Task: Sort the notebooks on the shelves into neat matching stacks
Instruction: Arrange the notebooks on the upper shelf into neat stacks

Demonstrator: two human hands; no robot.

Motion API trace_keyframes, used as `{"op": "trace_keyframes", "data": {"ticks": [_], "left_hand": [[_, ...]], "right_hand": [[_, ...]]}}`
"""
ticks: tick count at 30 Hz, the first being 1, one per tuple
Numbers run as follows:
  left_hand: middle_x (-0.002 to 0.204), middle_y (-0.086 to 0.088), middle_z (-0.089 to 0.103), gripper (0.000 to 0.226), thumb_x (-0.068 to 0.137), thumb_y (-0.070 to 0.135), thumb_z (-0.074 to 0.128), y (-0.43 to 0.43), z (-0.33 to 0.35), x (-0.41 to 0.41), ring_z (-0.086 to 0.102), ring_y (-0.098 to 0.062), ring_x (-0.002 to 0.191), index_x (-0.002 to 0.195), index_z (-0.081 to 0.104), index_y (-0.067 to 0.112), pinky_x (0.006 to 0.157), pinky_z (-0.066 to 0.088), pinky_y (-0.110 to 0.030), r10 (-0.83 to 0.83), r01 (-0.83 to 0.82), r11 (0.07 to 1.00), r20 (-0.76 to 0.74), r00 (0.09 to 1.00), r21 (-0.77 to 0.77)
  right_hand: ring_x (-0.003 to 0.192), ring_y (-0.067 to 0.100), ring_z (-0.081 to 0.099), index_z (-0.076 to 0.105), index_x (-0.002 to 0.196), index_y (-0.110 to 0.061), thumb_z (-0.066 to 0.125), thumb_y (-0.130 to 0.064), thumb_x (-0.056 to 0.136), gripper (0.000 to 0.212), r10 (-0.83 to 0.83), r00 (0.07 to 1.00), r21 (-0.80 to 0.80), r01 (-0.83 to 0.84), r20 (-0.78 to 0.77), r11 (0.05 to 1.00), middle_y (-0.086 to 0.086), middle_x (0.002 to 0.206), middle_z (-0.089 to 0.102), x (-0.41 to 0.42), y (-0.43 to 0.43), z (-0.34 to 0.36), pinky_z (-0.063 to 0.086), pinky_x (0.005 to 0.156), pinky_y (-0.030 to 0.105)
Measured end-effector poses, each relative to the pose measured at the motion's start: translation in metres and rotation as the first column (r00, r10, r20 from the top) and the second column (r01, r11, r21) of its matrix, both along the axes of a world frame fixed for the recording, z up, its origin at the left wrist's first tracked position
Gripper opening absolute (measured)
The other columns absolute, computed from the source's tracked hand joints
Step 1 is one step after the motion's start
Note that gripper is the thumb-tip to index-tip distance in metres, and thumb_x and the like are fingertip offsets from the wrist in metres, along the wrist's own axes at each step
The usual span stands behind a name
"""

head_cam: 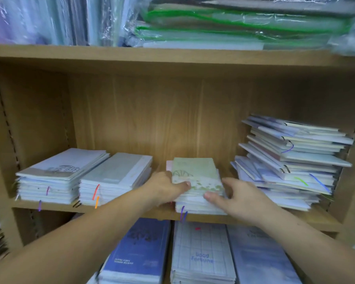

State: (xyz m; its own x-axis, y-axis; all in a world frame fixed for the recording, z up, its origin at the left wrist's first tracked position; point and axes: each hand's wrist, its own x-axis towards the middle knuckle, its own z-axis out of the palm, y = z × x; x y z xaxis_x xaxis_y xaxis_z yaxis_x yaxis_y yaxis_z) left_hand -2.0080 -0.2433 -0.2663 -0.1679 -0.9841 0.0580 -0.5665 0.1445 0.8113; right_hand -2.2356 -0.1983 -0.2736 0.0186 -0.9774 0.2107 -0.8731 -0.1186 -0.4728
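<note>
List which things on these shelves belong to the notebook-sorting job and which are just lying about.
Job: green-covered notebook stack, gripped by the left hand and touched by the right hand; untidy heap of pale notebooks at right; neat white notebook stacks at left; dark blue notebooks below.
Lying about: green-edged folders in clear plastic wrap; upright plastic-sleeved sheets, top left.

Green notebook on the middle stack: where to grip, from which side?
Pinch the green notebook by its near short edge, coming from the open front, thumb on the cover. It lies flat atop the middle stack with that edge facing out; the back panel blocks the rear, and the messy stack crowds its right.
</note>
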Motion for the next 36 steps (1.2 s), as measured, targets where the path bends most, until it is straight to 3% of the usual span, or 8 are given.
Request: {"op": "trace_keyframes", "data": {"ticks": [5,10,13,16,19,24,28,36], "left_hand": [[0.119,0.023,0.061,0.05,0.102,0.045,0.058,0.008,-0.014,0.002,0.057,0.007,0.096,0.147,0.041,0.033,0.066,0.04,-0.005,-0.092,0.099,0.993,-0.101,0.991,0.061],[0.126,0.019,0.059,0.059,0.102,0.042,0.058,0.003,-0.019,-0.011,0.057,0.004,0.102,0.154,0.031,0.028,0.066,0.042,-0.001,-0.19,0.196,0.979,-0.097,0.977,0.052],[0.124,0.023,0.065,0.082,0.078,0.043,0.086,-0.008,-0.019,-0.005,0.062,0.006,0.109,0.147,0.042,0.034,0.088,0.049,-0.011,-0.285,0.279,0.958,0.105,0.953,0.068],[0.108,0.022,0.07,0.083,0.056,0.037,0.097,-0.011,-0.023,0.001,0.067,0.001,0.099,0.128,0.057,0.035,0.089,0.058,-0.024,-0.183,0.208,0.977,0.308,0.934,-0.048],[0.103,0.02,0.073,0.078,0.048,0.033,0.098,-0.013,-0.033,0.006,0.069,-0.002,0.097,0.118,0.063,0.036,0.089,0.06,-0.031,-0.156,0.183,0.978,0.232,0.96,-0.098],[0.1,0.023,0.073,0.079,0.047,0.035,0.098,0.006,-0.043,0.025,0.069,0.003,0.093,0.118,0.063,0.038,0.086,0.06,-0.029,-0.095,0.124,0.981,0.194,0.976,-0.147],[0.109,0.022,0.072,0.094,0.039,0.048,0.096,0.005,-0.041,0.039,0.068,0.0,0.1,0.125,0.061,0.036,0.091,0.059,-0.032,-0.102,0.137,0.979,0.215,0.971,-0.154],[0.105,0.012,0.075,0.062,0.075,0.077,0.06,0.008,-0.035,0.049,0.072,-0.007,0.094,0.113,0.068,0.029,0.088,0.059,-0.039,-0.115,0.158,0.962,0.197,0.974,-0.222]], "right_hand": [[0.101,-0.005,0.07,0.061,0.13,-0.03,0.101,-0.039,0.055,0.086,0.111,0.908,0.227,-0.218,0.405,0.949,-0.019,0.11,0.075,0.01,-0.014,0.005,0.054,0.096,0.022],[0.117,0.002,0.06,0.025,0.159,-0.022,0.104,-0.04,0.042,0.143,0.065,0.939,0.242,-0.153,0.337,0.958,-0.021,0.128,0.061,0.007,-0.021,0.002,0.047,0.102,0.02],[0.109,-0.001,0.064,0.037,0.151,-0.022,0.103,-0.025,0.05,0.121,0.097,0.906,0.224,-0.204,0.411,0.953,-0.021,0.117,0.065,-0.008,-0.02,0.002,0.05,0.094,0.016],[0.106,-0.003,0.062,0.042,0.142,-0.023,0.102,-0.02,0.053,0.108,0.106,0.922,0.181,-0.184,0.374,0.966,-0.023,0.114,0.061,-0.006,-0.016,0.002,0.048,0.083,0.008],[0.11,0.001,0.062,0.041,0.148,-0.015,0.103,-0.026,0.048,0.118,0.083,0.937,0.156,-0.143,0.34,0.977,-0.019,0.117,0.06,0.001,-0.016,-0.004,0.048,0.089,0.014],[0.101,0.006,0.069,0.055,0.111,-0.023,0.102,-0.043,0.036,0.091,0.088,0.951,0.108,-0.125,0.297,0.986,-0.013,0.109,0.071,0.013,-0.009,-0.018,0.057,0.094,0.029],[0.102,0.006,0.069,0.062,0.118,-0.022,0.098,-0.062,0.027,0.105,0.09,0.975,0.096,-0.111,0.204,0.989,-0.013,0.112,0.072,0.017,-0.007,-0.014,0.057,0.094,0.032],[0.071,0.011,0.071,0.072,0.098,-0.007,0.085,-0.03,0.081,0.031,0.088,0.88,0.214,-0.209,0.466,0.954,0.005,0.082,0.078,0.001,0.007,0.008,0.054,0.062,0.022]]}}
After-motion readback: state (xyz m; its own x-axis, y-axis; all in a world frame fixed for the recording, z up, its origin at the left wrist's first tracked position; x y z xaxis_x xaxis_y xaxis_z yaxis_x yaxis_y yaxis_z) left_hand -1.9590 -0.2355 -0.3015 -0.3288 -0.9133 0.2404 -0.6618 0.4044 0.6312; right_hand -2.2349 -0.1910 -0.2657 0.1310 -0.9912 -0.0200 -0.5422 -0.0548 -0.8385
